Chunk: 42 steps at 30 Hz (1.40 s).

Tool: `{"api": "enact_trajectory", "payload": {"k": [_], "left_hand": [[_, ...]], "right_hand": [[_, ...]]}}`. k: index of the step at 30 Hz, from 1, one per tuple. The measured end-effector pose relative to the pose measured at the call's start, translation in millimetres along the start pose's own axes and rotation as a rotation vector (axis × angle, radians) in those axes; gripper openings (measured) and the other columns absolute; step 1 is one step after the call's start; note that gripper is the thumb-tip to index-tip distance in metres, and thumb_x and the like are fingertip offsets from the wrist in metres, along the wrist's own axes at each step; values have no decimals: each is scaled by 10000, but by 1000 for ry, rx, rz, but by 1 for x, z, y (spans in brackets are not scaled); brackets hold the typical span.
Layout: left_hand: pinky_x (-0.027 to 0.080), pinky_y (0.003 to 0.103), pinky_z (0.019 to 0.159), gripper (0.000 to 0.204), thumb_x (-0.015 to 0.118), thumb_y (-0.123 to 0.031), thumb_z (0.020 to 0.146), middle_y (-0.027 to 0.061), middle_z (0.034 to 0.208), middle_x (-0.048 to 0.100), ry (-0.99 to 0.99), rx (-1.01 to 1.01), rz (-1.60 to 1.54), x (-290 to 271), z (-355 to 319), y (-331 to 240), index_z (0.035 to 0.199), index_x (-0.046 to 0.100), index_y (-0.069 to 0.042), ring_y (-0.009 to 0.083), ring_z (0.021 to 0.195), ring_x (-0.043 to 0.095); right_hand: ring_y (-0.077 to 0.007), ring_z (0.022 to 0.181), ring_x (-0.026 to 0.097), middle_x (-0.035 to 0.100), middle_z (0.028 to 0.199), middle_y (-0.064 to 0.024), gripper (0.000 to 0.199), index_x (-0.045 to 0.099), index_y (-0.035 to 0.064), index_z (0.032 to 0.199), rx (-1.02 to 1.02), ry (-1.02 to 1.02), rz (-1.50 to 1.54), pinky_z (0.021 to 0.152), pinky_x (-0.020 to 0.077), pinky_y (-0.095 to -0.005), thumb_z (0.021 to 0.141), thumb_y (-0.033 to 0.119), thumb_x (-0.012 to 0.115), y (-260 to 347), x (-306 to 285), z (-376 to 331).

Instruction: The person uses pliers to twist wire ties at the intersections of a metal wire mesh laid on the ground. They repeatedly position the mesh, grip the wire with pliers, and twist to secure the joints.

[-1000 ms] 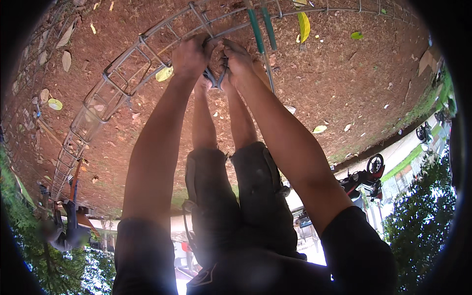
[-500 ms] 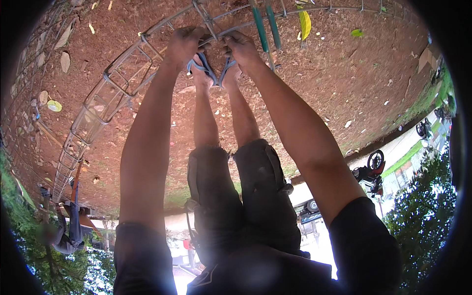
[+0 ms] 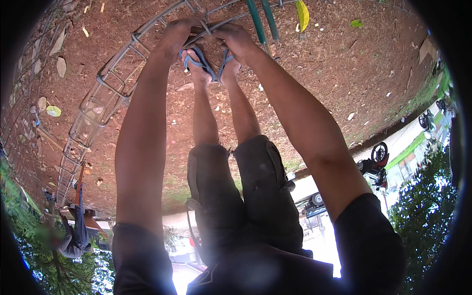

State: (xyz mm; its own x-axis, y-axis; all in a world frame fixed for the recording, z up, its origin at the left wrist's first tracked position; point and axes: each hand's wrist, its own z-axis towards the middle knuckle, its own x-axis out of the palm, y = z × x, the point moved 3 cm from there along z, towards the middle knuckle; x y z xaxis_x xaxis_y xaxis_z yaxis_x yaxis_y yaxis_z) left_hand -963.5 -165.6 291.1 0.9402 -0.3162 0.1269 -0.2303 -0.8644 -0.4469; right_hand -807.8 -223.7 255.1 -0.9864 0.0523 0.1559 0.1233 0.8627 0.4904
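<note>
While both hands clench it, the rebar cage (image 3: 105,101) lies on bare red soil (image 3: 314,64) at 12 o'clock.

Left hand (image 3: 179,32) and right hand (image 3: 236,39) each wrapped shut around a bar at the cage's near end, just above the sandalled feet (image 3: 209,64). Cage body runs away toward 8 o'clock, past the left hand. Open dirt from 1 to 3 o'clock, dry leaves scattered on it; green poles (image 3: 260,19) close at 12. Another person (image 3: 73,236) at 7 o'clock, well apart. Parked motorbikes (image 3: 376,160) and paved edge at 4 o'clock, trees (image 3: 423,216) beyond.
</note>
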Motion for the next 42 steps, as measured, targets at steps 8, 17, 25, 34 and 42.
{"api": "enact_trajectory", "payload": {"k": [8, 17, 25, 34, 42], "left_hand": [[472, 305, 786, 472, 613, -474, 834, 96, 889, 660, 65, 104, -21, -5, -2, 4, 989, 667, -32, 171, 785, 616], [446, 271, 860, 328, 568, -359, 898, 37, 979, 654, 211, 65, -128, -17, 6, 14, 1042, 623, -69, 135, 887, 598], [425, 289, 905, 336, 491, -348, 937, 64, 1037, 635, 164, 93, -109, -13, -1, 9, 1071, 605, -61, 159, 944, 580], [409, 304, 946, 407, 588, -357, 892, 73, 1076, 628, 249, 62, -19, -14, 2, 6, 1153, 578, -46, 176, 999, 570], [454, 323, 899, 457, 692, -240, 821, 124, 1108, 620, 167, 379, 493, -6, -9, 6, 1175, 531, -1, 214, 1021, 580]], "right_hand": [[-132, 806, 557, 632, 923, -69, 297, 646, 5, 1103, -336, -67, -286, 723, 439, -284, 853, 156, 587, 7, 10, -27], [-117, 711, 566, 664, 845, -76, 282, 664, 7, 1076, -197, -118, -270, 656, 455, -280, 852, 174, 624, 12, 7, -19], [-155, 783, 660, 697, 916, -127, 265, 688, -1, 1000, -294, -204, -352, 684, 524, -282, 793, 165, 699, 10, 7, -25], [-304, 834, 662, 682, 945, -137, 214, 715, 98, 981, -659, -267, -748, 764, 521, -359, 810, 223, 682, 15, 6, -28], [-219, 741, 656, 682, 825, -120, 243, 712, 110, 1007, -566, -153, -772, 692, 510, -342, 816, 258, 688, 21, -2, -21]]}}
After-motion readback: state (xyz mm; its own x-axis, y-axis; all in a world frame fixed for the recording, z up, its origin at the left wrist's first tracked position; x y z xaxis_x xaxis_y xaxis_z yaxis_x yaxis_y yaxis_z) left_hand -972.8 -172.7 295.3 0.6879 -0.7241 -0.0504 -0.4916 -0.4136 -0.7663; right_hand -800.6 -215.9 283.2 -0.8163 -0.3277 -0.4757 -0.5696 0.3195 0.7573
